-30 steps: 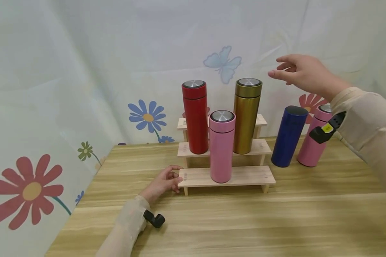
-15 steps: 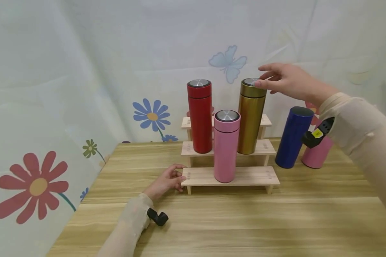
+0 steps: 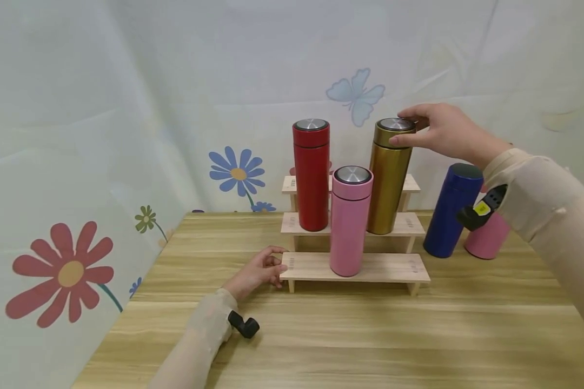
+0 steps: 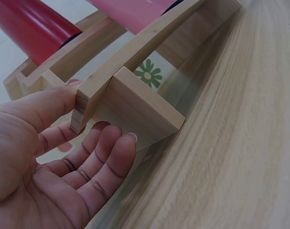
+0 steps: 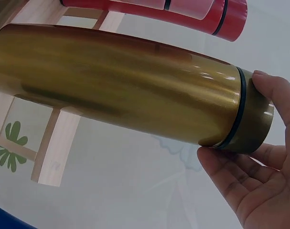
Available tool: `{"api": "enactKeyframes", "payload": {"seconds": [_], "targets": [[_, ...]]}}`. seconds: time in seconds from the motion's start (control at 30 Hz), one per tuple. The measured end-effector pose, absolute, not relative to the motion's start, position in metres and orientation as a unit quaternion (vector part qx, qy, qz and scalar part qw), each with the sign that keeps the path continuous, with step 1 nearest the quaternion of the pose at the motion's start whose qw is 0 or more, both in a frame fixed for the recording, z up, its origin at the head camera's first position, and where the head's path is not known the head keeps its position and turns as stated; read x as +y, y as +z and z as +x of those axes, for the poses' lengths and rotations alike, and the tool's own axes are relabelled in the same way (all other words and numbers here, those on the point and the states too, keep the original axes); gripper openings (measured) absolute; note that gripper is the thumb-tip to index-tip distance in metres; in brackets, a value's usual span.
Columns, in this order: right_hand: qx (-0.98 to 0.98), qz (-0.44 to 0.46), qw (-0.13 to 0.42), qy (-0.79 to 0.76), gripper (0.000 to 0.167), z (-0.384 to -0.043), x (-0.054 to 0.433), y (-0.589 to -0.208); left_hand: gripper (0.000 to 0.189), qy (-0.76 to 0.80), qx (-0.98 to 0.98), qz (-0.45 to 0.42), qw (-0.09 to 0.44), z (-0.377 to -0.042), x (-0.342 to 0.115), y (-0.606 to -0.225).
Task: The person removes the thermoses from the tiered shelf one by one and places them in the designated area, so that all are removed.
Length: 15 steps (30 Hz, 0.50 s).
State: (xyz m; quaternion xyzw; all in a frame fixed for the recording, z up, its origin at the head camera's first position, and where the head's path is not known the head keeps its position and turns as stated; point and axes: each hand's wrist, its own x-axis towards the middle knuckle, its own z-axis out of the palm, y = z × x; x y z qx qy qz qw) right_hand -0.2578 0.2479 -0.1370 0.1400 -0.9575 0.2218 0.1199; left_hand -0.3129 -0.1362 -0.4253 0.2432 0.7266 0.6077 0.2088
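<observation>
2 close wrist views share the wooden stand (image 3: 389, 265).

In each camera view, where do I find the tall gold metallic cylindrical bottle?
Head: the tall gold bottle stands right of centre, on the middle tier, the bare right hand at its cap.
Left wrist: not in it.
Right wrist: it stretches from the left edge towards the right.
Shared landmark: the pale wooden three-tier stand.

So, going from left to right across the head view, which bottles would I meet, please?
Red bottle, front pink bottle, gold bottle, blue bottle, then the pink bottle partly hidden behind the right sleeve.
</observation>
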Motion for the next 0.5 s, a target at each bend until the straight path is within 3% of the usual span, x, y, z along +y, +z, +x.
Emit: {"api": "enactKeyframes", "payload": {"seconds": [0.5], "targets": [[-0.954, 0.109, 0.148, 0.236, 0.076, -0.247, 0.254, -0.127, 0.054, 0.609, 0.725, 0.25, 0.205, -0.312, -0.144, -0.425]]}}
